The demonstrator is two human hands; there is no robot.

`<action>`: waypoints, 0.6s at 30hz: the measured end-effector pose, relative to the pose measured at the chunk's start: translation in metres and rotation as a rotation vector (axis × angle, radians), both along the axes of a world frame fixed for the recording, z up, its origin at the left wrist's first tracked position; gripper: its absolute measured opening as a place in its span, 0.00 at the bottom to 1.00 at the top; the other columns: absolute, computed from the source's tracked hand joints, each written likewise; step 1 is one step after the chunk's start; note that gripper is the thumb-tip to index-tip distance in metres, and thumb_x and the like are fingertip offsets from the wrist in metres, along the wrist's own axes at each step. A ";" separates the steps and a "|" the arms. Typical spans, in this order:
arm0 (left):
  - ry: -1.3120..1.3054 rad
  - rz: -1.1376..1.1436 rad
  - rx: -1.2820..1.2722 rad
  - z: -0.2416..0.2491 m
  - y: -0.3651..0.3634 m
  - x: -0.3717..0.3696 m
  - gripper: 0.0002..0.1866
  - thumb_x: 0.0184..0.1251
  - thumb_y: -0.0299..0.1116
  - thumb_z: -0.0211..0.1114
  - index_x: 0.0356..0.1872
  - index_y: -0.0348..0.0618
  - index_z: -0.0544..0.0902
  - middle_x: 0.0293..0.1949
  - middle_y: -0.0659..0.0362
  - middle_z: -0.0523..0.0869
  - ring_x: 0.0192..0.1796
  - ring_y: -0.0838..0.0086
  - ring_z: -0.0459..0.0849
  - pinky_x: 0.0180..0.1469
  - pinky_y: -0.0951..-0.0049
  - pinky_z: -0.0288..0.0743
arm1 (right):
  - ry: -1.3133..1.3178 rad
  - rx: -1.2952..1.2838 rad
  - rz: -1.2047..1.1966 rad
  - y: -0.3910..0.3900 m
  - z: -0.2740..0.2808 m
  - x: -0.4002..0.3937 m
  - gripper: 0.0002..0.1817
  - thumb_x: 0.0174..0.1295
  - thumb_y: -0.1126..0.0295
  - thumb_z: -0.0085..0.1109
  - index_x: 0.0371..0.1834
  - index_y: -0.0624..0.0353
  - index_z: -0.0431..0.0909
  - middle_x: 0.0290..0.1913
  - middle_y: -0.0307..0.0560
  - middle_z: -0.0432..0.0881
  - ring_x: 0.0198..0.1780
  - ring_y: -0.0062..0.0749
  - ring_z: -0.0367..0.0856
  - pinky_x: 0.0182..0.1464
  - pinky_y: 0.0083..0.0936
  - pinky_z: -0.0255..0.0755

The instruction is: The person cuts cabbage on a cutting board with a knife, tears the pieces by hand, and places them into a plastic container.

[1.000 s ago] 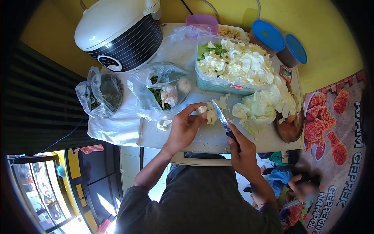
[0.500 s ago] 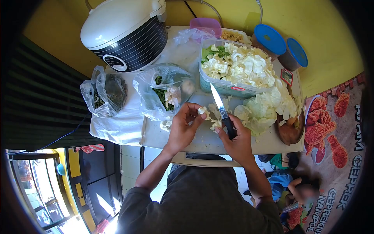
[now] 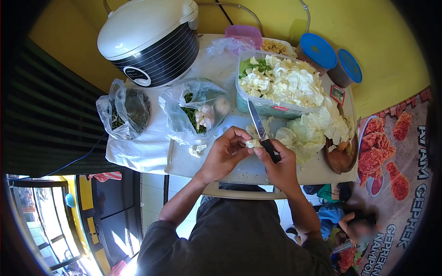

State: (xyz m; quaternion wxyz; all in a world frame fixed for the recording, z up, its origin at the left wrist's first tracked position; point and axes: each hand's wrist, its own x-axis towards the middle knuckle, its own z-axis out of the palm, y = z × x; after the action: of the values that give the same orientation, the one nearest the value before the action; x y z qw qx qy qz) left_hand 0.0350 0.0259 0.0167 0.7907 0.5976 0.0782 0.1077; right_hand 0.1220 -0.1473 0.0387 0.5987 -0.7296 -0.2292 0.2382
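My right hand (image 3: 280, 163) is closed round the black handle of a knife (image 3: 258, 120), whose blade points up and away from me. A small pale cabbage piece (image 3: 252, 143) is pinched in my left hand (image 3: 224, 152), right beside the base of the blade and touching my right thumb. Ahead of my hands stands a clear plastic container (image 3: 269, 106) heaped with torn cabbage leaves (image 3: 294, 79) and some green leaves. Larger cabbage leaves (image 3: 309, 133) lie on the table to the right of the knife. A pale scrap (image 3: 197, 150) lies left of my left hand.
A rice cooker (image 3: 152, 46) stands at the back left. Plastic bags (image 3: 123, 110) with greens, one also holding garlic (image 3: 204, 117), lie in front of it. Blue-lidded tubs (image 3: 318, 48) stand at the back right. A wooden mortar (image 3: 343, 158) sits at the right edge. Another person (image 3: 354, 225) is low at right.
My left hand has moved right with the cabbage piece, bringing it up against the knife and my right thumb. The knife stays in my right hand, its blade turned slightly.
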 end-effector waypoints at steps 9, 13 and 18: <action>0.159 -0.081 0.004 0.000 0.002 -0.011 0.15 0.79 0.27 0.68 0.61 0.33 0.85 0.52 0.57 0.89 0.49 0.78 0.87 0.58 0.75 0.81 | 0.183 0.082 -0.017 -0.002 -0.013 -0.008 0.09 0.74 0.67 0.69 0.46 0.62 0.84 0.25 0.29 0.78 0.24 0.09 0.71 0.26 0.17 0.64; 0.127 -0.140 -0.146 -0.001 0.006 -0.013 0.15 0.81 0.31 0.66 0.61 0.33 0.85 0.53 0.57 0.89 0.51 0.78 0.86 0.57 0.74 0.82 | 0.268 0.193 -0.064 -0.006 -0.022 -0.023 0.09 0.74 0.67 0.68 0.46 0.62 0.83 0.24 0.29 0.77 0.20 0.09 0.70 0.21 0.15 0.61; 0.080 -0.143 -0.070 0.009 0.002 -0.019 0.16 0.78 0.23 0.67 0.62 0.33 0.83 0.55 0.57 0.88 0.55 0.77 0.86 0.60 0.72 0.82 | 0.335 0.264 -0.045 -0.006 -0.015 -0.021 0.09 0.74 0.68 0.67 0.44 0.63 0.80 0.20 0.31 0.74 0.15 0.10 0.66 0.18 0.17 0.58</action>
State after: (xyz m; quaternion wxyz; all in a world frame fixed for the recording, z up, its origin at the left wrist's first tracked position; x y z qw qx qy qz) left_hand 0.0163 0.0283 0.0255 0.8130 0.5775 0.0707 0.0241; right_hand 0.1006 -0.1536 0.0238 0.7239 -0.6002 -0.1392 0.3105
